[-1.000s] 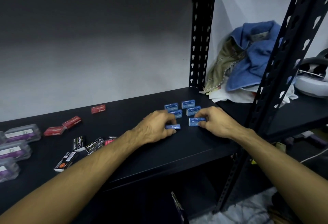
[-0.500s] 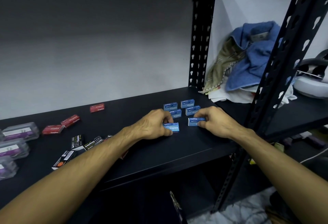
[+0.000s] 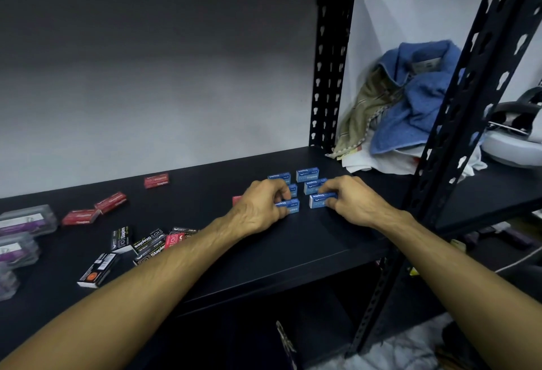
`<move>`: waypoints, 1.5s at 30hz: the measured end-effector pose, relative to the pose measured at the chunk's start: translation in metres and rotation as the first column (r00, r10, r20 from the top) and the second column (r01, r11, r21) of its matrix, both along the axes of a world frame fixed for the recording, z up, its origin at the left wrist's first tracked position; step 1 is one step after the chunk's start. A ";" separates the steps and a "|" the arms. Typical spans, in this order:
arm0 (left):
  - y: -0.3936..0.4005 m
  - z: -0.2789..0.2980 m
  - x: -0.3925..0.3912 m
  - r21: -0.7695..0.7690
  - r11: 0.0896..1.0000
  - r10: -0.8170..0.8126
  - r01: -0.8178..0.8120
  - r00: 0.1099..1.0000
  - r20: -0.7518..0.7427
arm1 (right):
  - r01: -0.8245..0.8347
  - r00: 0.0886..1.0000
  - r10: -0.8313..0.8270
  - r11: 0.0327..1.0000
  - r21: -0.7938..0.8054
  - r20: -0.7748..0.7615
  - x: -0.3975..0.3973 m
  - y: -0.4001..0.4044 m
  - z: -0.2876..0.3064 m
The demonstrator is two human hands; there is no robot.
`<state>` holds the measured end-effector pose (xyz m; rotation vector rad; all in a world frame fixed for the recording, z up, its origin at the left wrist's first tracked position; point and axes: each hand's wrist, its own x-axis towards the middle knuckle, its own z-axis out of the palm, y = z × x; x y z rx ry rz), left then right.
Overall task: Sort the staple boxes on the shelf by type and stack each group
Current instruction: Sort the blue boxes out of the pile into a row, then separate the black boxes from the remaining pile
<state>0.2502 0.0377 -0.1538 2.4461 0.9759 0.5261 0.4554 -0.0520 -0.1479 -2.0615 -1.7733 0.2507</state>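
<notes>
Several blue staple boxes (image 3: 307, 174) lie in two short rows on the black shelf (image 3: 293, 252). My left hand (image 3: 261, 208) pinches the nearest blue box of the left row (image 3: 290, 207). My right hand (image 3: 352, 202) pinches the nearest blue box of the right row (image 3: 318, 201). Both boxes rest on the shelf. Red staple boxes (image 3: 110, 201) lie scattered at the left, with one more (image 3: 156, 180) near the back wall. Several black staple boxes (image 3: 146, 242) are jumbled by the front left, one pink-red box (image 3: 173, 239) among them.
Clear plastic cases with purple labels (image 3: 26, 220) sit at the far left. Black perforated uprights (image 3: 328, 76) bound the shelf on the right. Behind them lie a blue and tan pile of cloth (image 3: 410, 105) and a white device (image 3: 513, 132).
My left hand has nudged its blue box slightly nearer the row. A red box now shows just left of that hand. My right hand has held still.
</notes>
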 end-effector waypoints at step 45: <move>0.030 0.036 -0.218 0.101 0.940 0.328 -0.325 0.945 -0.008 | -0.241 0.968 0.228 0.960 0.144 0.099 -0.152 0.050 0.031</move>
